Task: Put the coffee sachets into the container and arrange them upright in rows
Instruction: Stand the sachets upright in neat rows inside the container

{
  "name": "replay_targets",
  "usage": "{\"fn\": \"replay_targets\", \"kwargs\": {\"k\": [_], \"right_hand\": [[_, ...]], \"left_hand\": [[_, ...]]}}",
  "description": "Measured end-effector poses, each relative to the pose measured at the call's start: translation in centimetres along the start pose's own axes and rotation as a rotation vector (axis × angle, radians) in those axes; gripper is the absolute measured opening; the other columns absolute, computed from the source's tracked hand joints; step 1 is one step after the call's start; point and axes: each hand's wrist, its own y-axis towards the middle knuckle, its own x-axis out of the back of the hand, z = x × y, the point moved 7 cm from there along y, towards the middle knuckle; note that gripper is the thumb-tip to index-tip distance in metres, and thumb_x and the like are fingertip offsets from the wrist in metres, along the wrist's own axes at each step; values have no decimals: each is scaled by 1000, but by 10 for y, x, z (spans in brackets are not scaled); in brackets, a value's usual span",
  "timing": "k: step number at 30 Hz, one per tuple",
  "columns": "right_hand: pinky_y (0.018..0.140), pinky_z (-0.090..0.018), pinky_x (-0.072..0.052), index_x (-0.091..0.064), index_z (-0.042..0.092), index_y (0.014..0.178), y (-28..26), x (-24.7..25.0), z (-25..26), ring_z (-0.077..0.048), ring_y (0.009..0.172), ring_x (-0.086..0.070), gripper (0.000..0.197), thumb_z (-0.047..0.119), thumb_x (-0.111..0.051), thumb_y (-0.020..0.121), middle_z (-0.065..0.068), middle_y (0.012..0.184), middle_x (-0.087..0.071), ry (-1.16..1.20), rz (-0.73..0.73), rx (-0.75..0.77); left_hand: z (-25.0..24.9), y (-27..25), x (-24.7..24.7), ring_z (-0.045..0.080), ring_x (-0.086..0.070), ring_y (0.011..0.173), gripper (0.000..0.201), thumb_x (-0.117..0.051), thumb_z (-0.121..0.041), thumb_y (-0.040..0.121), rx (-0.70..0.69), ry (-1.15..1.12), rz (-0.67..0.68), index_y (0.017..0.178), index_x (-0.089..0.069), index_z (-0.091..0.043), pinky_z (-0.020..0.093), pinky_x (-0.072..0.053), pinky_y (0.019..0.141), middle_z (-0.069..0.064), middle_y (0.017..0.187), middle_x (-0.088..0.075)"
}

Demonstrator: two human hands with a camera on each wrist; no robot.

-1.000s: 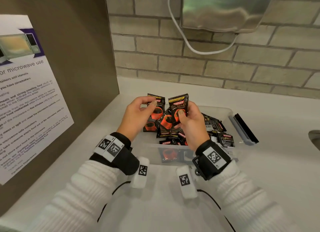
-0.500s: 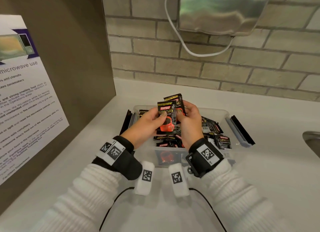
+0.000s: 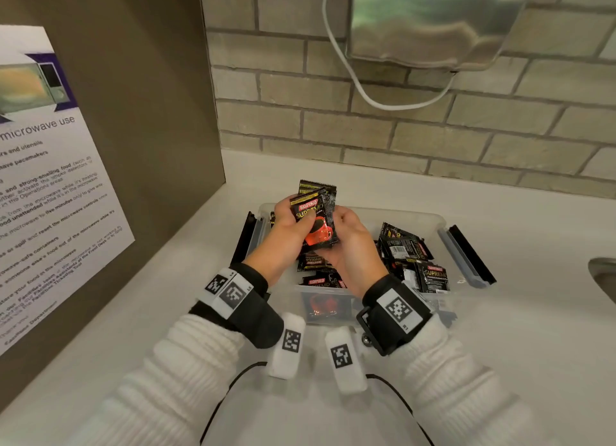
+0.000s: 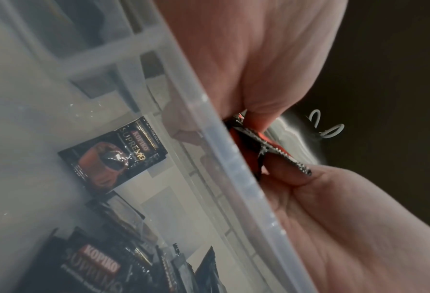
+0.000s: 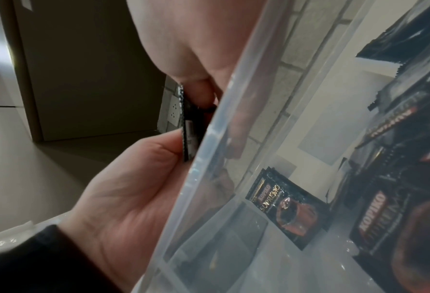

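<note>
My left hand (image 3: 288,227) and right hand (image 3: 350,242) pinch a small stack of sachets (image 3: 316,217) between them, above the container (image 3: 413,216). Loose sachets (image 3: 405,249) lie jumbled below my grip; slick foil could slide and fan out if I ease my thumbs.

The poster (image 3: 50,179) on the brown panel is cut off by the left edge, so most lines lose their first words. The steel sink (image 3: 605,277), right of the clear container (image 3: 413,217), shows only a corner. The shiny metal box (image 3: 433,22) on the brick wall is cut off at the top. The left hand (image 3: 286,229) and right hand (image 3: 353,242) cover the lower parts of the held sachets (image 3: 316,219), so how many there are cannot be told. Sachets behind the container's cloudy wall (image 4: 221,158) look blurry in both wrist views.
</note>
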Motion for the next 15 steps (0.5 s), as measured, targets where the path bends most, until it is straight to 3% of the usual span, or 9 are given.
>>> {"fn": "replay_targets", "kwargs": {"k": [2, 6, 10, 12, 15], "right_hand": [[88, -42, -52, -49, 16, 115, -3, -3, -3, -18, 92, -62, 22, 25, -34, 101, -4, 105, -62, -87, 62, -6], [84, -39, -52, -48, 19, 120, -3, -5, -3, -11, 87, -59, 29, 4, -43, 96, 1, 101, -61, -360, 94, 85], [89, -32, -50, -52, 21, 120, -3, -8, 2, -9, 90, -61, 35, 0, -45, 94, 0, 105, -63, -377, 102, 153], [96, -27, -48, -49, 15, 130, -5, -11, 4, -10, 104, -60, 40, 0, -46, 94, -1, 117, -63, -409, 130, 188], [101, -21, -42, -42, 25, 136, -5, -12, 9, -10, 117, -50, 44, 10, -48, 95, -4, 128, -52, -624, 103, 248]], "left_hand": [[2, -1, 4, 17, -57, 110, 40, -43, -17, 99, 14, 15, -27, 134, -26, -15, 33, -48, 94, 4, 123, -54], [1, -1, 8, 20, -59, 106, 27, -47, -16, 96, 25, -19, -30, 121, -36, -14, 38, -49, 93, 6, 114, -57], [2, -1, 3, 23, -61, 103, 42, -46, -24, 95, 116, -394, 89, 132, -41, -3, 33, -54, 81, 17, 120, -58], [2, -4, -2, 23, -60, 110, 46, -49, -28, 94, 137, -357, 140, 135, -42, -8, 32, -53, 85, 15, 124, -58], [0, -6, -7, 23, -58, 117, 40, -48, -23, 95, 141, -305, 214, 135, -48, -17, 37, -46, 98, 11, 127, -60]]}}
